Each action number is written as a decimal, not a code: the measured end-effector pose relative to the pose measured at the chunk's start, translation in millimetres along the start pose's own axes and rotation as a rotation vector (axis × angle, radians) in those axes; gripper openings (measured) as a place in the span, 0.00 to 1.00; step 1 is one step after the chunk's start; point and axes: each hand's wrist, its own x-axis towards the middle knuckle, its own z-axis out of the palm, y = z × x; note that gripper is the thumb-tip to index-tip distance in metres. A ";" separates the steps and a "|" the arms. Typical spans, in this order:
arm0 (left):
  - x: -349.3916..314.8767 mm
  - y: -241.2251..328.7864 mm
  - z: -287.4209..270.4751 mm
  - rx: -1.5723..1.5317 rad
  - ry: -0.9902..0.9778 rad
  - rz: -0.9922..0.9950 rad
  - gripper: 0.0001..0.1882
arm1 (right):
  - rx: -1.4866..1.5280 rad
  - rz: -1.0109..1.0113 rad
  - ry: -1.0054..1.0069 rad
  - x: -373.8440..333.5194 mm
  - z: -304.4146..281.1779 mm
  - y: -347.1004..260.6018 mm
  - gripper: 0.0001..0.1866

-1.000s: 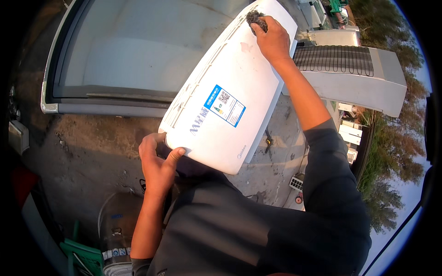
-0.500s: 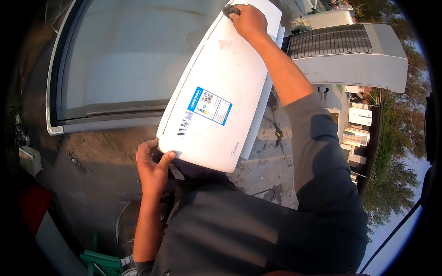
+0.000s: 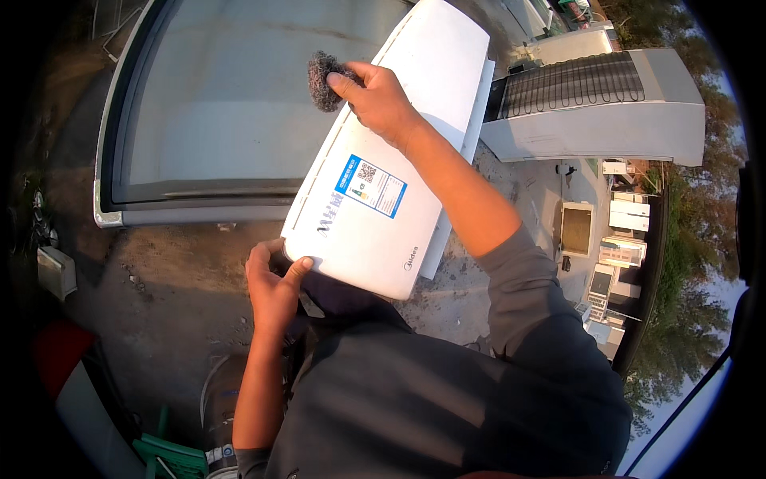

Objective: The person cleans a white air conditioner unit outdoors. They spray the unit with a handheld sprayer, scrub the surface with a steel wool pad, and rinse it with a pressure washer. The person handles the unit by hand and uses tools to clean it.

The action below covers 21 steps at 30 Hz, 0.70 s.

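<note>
Outdoors, over dusty ground (image 3: 175,279), 1 long white panel (image 3: 359,145) points lengthwise away, leaning right. The left hand (image 3: 275,291) grips its near left corner; the right hand (image 3: 381,102), farther up, clutches a grey scouring pad (image 3: 323,82) beyond the panel's left edge.

So there's a big grey rectangular panel in a dark-and-silver frame (image 3: 207,120) filling the upper left, with bare brownish-grey ground (image 3: 175,307) below it. Over on the right, a long pale-grey metal cabinet with dark wire coils (image 3: 598,125), then a row of white boxy units (image 3: 629,214) near some leafy green-brown trees (image 3: 678,271). Lower left's got a green plastic thing (image 3: 174,457), kinda cut off, can't tell what, plus a small whitish box (image 3: 57,272) further up.
</note>
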 end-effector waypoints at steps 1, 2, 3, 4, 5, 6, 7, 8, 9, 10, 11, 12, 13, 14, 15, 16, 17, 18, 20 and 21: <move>-0.5 -0.7 -1.8 0.012 0.010 -0.002 0.29 | 0.238 0.177 -0.045 -1.4 -18.3 -1.9 0.14; -1.4 3.1 -3.6 0.061 0.022 0.017 0.27 | 0.447 0.211 -0.123 -2.7 -38.3 6.9 0.12; -1.0 9.0 -3.0 0.104 0.030 0.038 0.25 | 0.613 0.265 -0.168 -8.0 -57.3 19.0 0.13; -1.6 13.3 -0.3 0.142 0.032 0.059 0.24 | 0.774 0.321 -0.209 -14.2 -70.5 20.8 0.14; -0.6 9.8 0.8 0.091 0.026 0.058 0.25 | 0.806 0.344 -0.196 -19.1 -77.9 21.6 0.15; 0.9 2.6 0.2 0.044 0.019 0.055 0.27 | 0.842 0.369 -0.182 -28.6 -80.0 19.7 0.15; 2.1 -2.4 0.3 -0.004 0.012 0.052 0.29 | 0.877 0.394 -0.168 -35.1 -82.7 18.2 0.16; 2.3 -5.5 1.7 0.008 0.012 0.061 0.29 | 0.895 0.408 -0.171 -38.2 -86.8 18.3 0.16; 2.7 -6.4 0.4 0.029 0.010 0.069 0.29 | 0.921 0.423 -0.173 -40.6 -88.7 22.1 0.16; 2.9 -6.4 -0.6 0.049 0.010 0.076 0.29 | 0.946 0.438 -0.176 -42.3 -90.7 25.2 0.16; 3.3 -4.3 -1.5 0.063 0.003 0.079 0.29 | 0.930 0.436 -0.158 -43.1 -93.3 27.0 0.16; 2.7 -1.9 -2.5 0.078 0.000 0.077 0.29 | 0.915 0.439 -0.143 -43.3 -94.9 30.3 0.16; 2.7 -0.7 -3.1 0.092 -0.004 0.075 0.29 | 0.900 0.442 -0.129 -42.7 -96.2 33.7 0.16; 2.9 -1.0 -3.3 0.091 -0.002 0.074 0.29 | 0.868 0.444 -0.091 -41.3 -97.4 37.6 0.15; 2.8 -1.1 -3.2 0.088 -0.003 0.073 0.29 | 0.835 0.448 -0.051 -40.1 -99.4 41.3 0.15; 2.6 -1.4 -3.2 0.085 -0.004 0.072 0.29 | 0.802 0.450 -0.011 -38.6 -100.0 44.4 0.15; 2.5 -3.1 -3.0 0.077 0.002 0.070 0.29 | 0.621 0.427 0.057 -36.4 -98.3 47.4 0.15; 2.4 -5.4 -1.7 0.067 0.007 0.069 0.29 | 0.438 0.401 0.124 -34.1 -96.0 49.4 0.15; 1.9 -6.0 -1.0 0.065 0.010 0.070 0.30 | 0.149 0.329 0.244 -32.8 -91.6 49.9 0.15; 1.7 -3.7 -2.1 0.073 0.008 0.072 0.30 | 0.041 0.283 0.299 -32.6 -89.8 47.6 0.16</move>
